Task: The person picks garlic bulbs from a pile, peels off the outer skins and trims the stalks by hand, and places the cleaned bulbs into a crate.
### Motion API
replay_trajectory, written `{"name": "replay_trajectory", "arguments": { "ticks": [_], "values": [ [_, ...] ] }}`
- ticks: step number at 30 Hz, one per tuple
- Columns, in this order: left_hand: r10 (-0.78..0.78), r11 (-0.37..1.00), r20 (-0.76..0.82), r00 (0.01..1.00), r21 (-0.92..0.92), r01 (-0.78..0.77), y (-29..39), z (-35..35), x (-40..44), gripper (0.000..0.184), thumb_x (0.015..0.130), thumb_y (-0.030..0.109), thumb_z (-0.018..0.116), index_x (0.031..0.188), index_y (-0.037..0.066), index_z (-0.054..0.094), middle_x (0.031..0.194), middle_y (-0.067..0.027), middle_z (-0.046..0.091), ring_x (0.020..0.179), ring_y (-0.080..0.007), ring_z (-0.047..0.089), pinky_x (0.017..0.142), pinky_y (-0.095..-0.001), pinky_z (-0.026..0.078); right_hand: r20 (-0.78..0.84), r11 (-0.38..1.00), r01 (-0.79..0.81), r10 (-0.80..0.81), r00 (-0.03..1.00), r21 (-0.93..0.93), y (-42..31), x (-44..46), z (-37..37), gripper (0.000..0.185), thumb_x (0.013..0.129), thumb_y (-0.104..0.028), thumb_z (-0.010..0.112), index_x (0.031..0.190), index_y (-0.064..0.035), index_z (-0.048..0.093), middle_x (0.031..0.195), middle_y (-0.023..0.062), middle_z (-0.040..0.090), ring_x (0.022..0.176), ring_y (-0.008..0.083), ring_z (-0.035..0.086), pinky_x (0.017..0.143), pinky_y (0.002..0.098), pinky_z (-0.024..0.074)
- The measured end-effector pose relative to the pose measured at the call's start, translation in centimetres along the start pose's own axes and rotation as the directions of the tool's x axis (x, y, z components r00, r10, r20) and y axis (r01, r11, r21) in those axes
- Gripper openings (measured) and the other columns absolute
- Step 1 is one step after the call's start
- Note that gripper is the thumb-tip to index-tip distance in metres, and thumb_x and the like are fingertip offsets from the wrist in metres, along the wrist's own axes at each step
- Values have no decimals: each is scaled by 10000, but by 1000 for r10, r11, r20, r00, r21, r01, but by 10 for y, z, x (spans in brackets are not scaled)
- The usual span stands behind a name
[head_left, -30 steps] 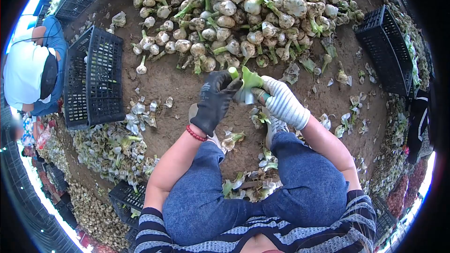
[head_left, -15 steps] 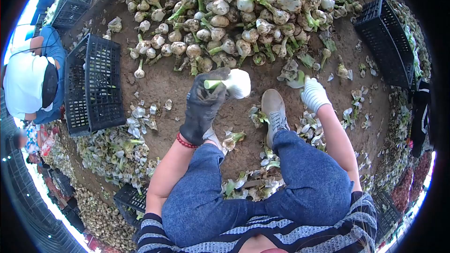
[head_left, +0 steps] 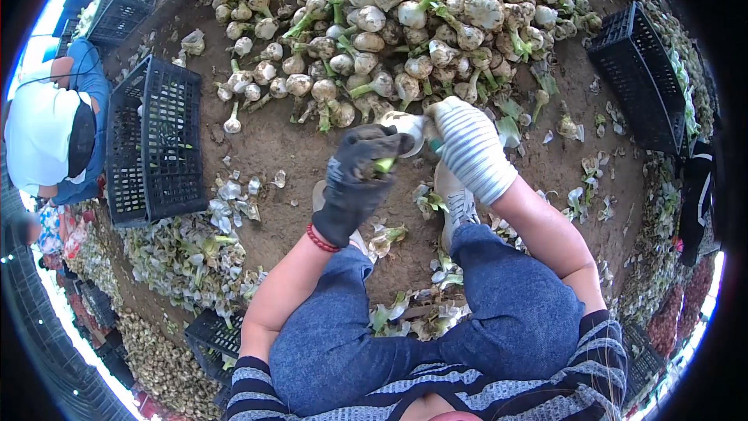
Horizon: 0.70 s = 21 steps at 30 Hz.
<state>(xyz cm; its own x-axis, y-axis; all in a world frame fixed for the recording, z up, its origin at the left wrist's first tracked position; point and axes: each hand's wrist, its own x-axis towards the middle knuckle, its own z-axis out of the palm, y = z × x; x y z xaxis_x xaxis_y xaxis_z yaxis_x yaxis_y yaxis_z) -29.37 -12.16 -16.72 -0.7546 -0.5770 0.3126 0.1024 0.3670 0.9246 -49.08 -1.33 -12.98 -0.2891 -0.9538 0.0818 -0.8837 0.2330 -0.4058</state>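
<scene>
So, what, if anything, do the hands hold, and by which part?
The left hand holds a bulb, its grip around the green stem. The right hand, close to the bulb, holds something green, too hidden to name.

Held bulb (head_left: 413, 129): white. Stem (head_left: 383, 164): pale green. Left grip (head_left: 354, 175): gloved black, pale print. Right grip (head_left: 467, 144): gloved white, fine grey stripes. Heaped bulbs (head_left: 368, 19): cream, blotched brown; stalks (head_left: 428, 1), green. Ground (head_left: 269, 144): brown. Crates (head_left: 152, 140): black lattice. Shoes (head_left: 456, 206): pale grey. Beaded bracelet (head_left: 321, 240): red. Trousers (head_left: 506, 288): mottled denim blue. Sweater (head_left: 253, 386): broad bands, black and speckled grey.
</scene>
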Motion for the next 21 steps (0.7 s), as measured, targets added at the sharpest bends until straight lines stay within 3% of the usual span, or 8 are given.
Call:
{"name": "replay_trajectory", "arguments": {
  "ticks": [2, 4, 6, 8, 10, 14, 16, 21],
  "values": [
    [-29, 984, -21, 999, -178, 25, 14, -2, 9, 252, 840, -19, 708, 1062, 87, 652, 1197, -100, 647, 1197, -234, 589, 1060, -370, 465, -72, 993, -116, 118, 990, 33, 22, -10, 4, 158, 792, -70, 668, 933, -37, 607, 852, 167, 620, 839, 357, 634, 761, 454, 521],
    [-348, 743, -91, 933, -634, 215, 25, -15, 11, 215, 885, -28, 658, 1078, 64, 632, 1265, -140, 641, 1245, -254, 577, 1109, -381, 423, 82, 960, -238, 252, 964, -147, 60, -33, 11, 159, 839, -100, 656, 973, -23, 621, 879, 168, 652, 852, 352, 653, 768, 454, 529],
    [-378, 640, -114, 919, -749, 170, 17, -20, 8, 209, 907, -51, 603, 1096, 38, 610, 1305, -156, 624, 1282, -264, 555, 1133, -400, 394, 452, 818, -442, 573, 684, -368, 81, -41, 14, 219, 890, -152, 637, 1036, 10, 620, 919, 196, 675, 869, 361, 670, 787, 453, 538],
    [-356, 662, -114, 928, -731, 164, 15, -19, 4, 261, 895, -96, 559, 1118, 33, 601, 1284, -159, 629, 1281, -266, 556, 1135, -401, 387, 525, 861, -290, 489, 697, -418, 77, -52, 11, 276, 887, -180, 670, 1083, 10, 629, 982, 237, 683, 871, 374, 673, 773, 445, 550],
    [-447, 638, -111, 887, -735, 229, 14, -15, -1, 310, 883, -132, 505, 1122, 37, 608, 1246, -139, 645, 1274, -261, 559, 1127, -397, 395, 208, 981, -181, 163, 964, 74, 31, -36, -7, 301, 902, -188, 676, 1146, -17, 635, 986, 205, 687, 864, 367, 675, 756, 420, 555],
    [-376, 799, -141, 916, -550, 243, 25, -7, 10, 316, 825, -148, 545, 1038, 54, 663, 1162, -93, 669, 1235, -251, 581, 1081, -378, 430, -40, 958, -18, 31, 999, 287, -38, 6, -27, 320, 876, -175, 711, 1164, -56, 640, 992, 170, 688, 860, 345, 674, 752, 394, 545],
    [-138, 981, -115, 984, 123, 152, 32, -11, 11, 323, 777, -145, 587, 1001, 63, 695, 1148, -98, 665, 1186, -258, 597, 1043, -372, 450, -44, 970, 4, 7, 999, 244, -39, 16, -18, 301, 879, -185, 708, 1146, -62, 644, 964, 159, 681, 862, 347, 670, 750, 404, 542],
    [-63, 974, -119, 991, 209, 87, 32, -9, 11, 408, 712, -156, 631, 1032, 78, 725, 1145, -99, 653, 1136, -261, 595, 996, -366, 471, 46, 992, -14, 9, 999, 124, -34, 17, -9, 281, 893, -204, 678, 1139, -71, 642, 930, 154, 664, 845, 355, 660, 743, 428, 533]
  ]
}}
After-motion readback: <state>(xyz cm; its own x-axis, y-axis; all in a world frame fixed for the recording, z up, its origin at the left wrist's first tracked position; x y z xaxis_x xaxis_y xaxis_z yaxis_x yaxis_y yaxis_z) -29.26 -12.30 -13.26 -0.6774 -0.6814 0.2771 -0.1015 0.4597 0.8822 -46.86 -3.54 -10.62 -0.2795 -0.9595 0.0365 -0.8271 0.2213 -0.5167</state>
